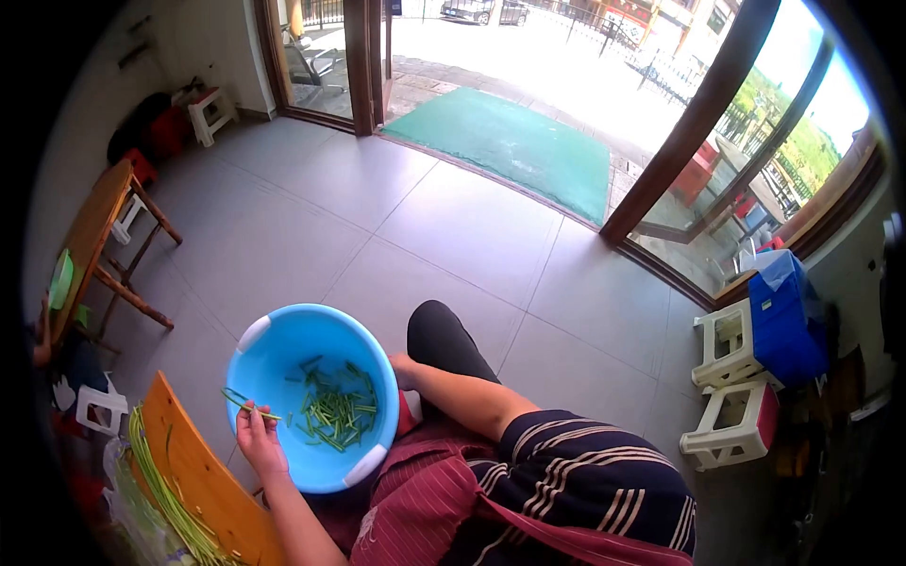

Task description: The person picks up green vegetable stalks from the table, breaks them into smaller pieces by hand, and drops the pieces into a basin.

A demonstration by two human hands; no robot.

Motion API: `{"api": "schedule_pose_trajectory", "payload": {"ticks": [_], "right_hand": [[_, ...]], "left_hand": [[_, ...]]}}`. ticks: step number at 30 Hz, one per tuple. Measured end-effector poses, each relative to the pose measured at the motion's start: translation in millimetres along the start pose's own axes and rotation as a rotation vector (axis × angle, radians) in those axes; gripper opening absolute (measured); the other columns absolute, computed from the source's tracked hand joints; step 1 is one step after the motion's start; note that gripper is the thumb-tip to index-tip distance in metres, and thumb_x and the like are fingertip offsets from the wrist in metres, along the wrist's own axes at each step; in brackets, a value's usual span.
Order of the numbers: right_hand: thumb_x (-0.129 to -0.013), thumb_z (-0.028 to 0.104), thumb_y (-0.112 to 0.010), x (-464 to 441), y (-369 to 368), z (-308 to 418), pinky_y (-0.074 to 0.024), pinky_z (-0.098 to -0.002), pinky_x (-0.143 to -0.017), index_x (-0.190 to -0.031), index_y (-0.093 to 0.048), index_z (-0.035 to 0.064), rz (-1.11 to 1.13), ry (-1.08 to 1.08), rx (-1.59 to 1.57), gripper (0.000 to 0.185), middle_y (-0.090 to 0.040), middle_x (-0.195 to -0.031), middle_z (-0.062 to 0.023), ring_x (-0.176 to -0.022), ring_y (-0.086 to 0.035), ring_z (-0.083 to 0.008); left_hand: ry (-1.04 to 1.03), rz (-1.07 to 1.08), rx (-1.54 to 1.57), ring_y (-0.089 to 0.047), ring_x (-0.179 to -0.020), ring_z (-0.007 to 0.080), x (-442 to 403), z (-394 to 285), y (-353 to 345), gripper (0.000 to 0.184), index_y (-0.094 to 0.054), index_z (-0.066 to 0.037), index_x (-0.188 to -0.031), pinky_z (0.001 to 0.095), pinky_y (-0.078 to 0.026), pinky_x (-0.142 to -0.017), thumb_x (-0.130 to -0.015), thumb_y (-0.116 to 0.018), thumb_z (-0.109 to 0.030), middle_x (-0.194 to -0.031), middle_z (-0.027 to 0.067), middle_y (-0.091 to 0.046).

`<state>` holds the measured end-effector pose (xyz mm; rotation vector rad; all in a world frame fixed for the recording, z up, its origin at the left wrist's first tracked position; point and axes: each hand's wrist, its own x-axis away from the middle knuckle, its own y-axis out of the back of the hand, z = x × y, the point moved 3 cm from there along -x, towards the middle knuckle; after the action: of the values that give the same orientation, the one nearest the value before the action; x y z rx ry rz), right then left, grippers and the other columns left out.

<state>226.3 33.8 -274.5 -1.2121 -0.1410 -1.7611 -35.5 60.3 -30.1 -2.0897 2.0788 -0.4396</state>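
Observation:
A light blue plastic basin (316, 472) with white handles is tilted over my lap. Short pieces of green stem, which look like garlic scapes (338, 410), lie in its bottom. Over the basin's left rim, my left hand (260, 443) pinches a longer green garlic scape (247, 404) between thumb and fingers. My right hand (404, 371) rests against the outside of the basin on its right; its fingers are hidden behind the wall. To my left, a bundle of long garlic scapes (156, 472) lies along an orange-brown wooden surface (217, 500).
A clear plastic bag (132, 500) lies beside the bundle. At the left stands a wooden table (94, 231). White stools (731, 424) and a blue box (788, 321) are at the right. Ahead, a green mat (505, 141) lies at the open glass doors (694, 123).

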Motion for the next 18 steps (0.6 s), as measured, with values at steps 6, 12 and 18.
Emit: {"api": "schedule_pose_trajectory", "payload": {"ticks": [6,12,18], "right_hand": [[-0.083,0.015,-0.044,112.2,-6.5,104.5,-0.0455,-0.0282,-0.071,-0.106,-0.053,-0.0007,-0.128,0.578,0.553,0.03,-0.06,-0.095,-0.0111,-0.084,-0.058,-0.0198],[-0.083,0.022,-0.047,184.0,-103.3,125.4,-0.0435,-0.0312,-0.074,-0.097,-0.058,0.0011,-0.007,0.985,1.074,0.027,-0.06,-0.088,-0.0158,-0.083,-0.057,-0.022],[-0.089,0.022,-0.043,188.2,-173.4,89.3,-0.0464,-0.0294,-0.072,-0.105,-0.053,-0.001,0.471,0.628,0.949,0.03,-0.058,-0.093,-0.0085,-0.085,-0.057,-0.0195]], "left_hand": [[0.096,0.106,0.198,-0.053,-0.071,0.0094,3.0,3.8,-1.5,0.009,-0.054,-0.005,-0.091,0.0206,-0.043,-0.065,-0.083,-0.053,-0.01,-0.082,0.0046,-0.058],[0.189,0.219,0.097,-0.049,-0.072,0.0057,8.6,4.1,-20.3,0.012,-0.059,-0.005,-0.088,0.0193,-0.039,-0.067,-0.082,-0.056,-0.015,-0.086,0.0021,-0.059],[0.221,0.299,0.032,-0.051,-0.086,0.0079,5.6,7.0,-11.4,0.015,-0.059,-0.005,-0.089,0.0205,-0.038,-0.074,-0.082,-0.056,-0.018,-0.091,0.002,-0.058]]}}
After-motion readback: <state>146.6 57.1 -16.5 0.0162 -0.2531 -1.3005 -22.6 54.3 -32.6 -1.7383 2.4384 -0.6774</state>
